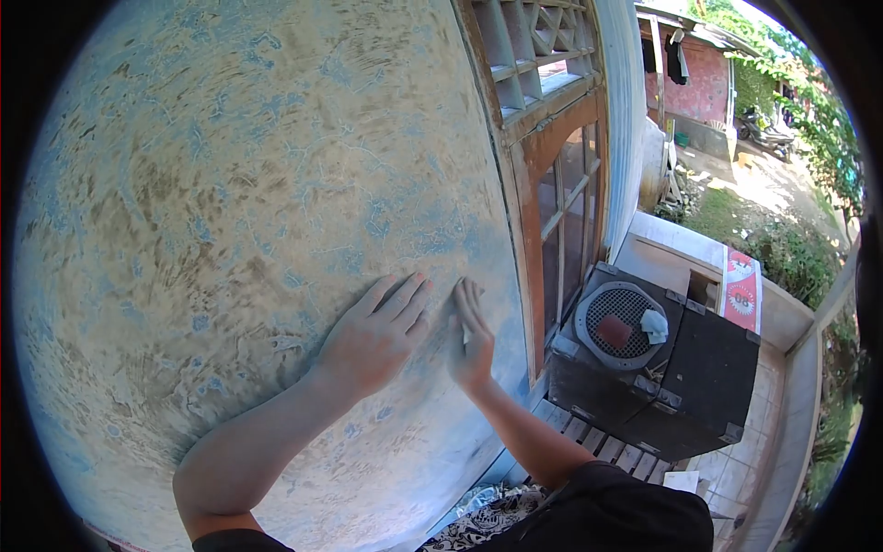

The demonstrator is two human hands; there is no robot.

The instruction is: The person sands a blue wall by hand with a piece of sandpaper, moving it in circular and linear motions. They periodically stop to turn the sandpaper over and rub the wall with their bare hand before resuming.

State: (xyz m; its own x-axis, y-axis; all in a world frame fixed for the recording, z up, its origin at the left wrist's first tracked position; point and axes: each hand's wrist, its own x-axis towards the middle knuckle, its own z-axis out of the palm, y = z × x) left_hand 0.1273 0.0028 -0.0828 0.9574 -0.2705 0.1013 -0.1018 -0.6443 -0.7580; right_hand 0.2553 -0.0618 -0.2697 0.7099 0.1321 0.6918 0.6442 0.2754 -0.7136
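Note:
A wall with patchy beige and blue paint fills the left and middle of the view. My left hand lies flat against it, fingers spread and pointing up. Just to its right, my right hand is turned on edge near the wall, its fingers stretched upward and bent a little at the tips. A small pale bit shows by the right palm, too small to make out. Whether the right palm hides anything more, I cannot tell.
Right of the wall stands a brown wooden window frame with glass panes. Beyond it, a black speaker box carries a reddish pad and a crumpled white piece on its round grille. A slatted wooden surface lies below.

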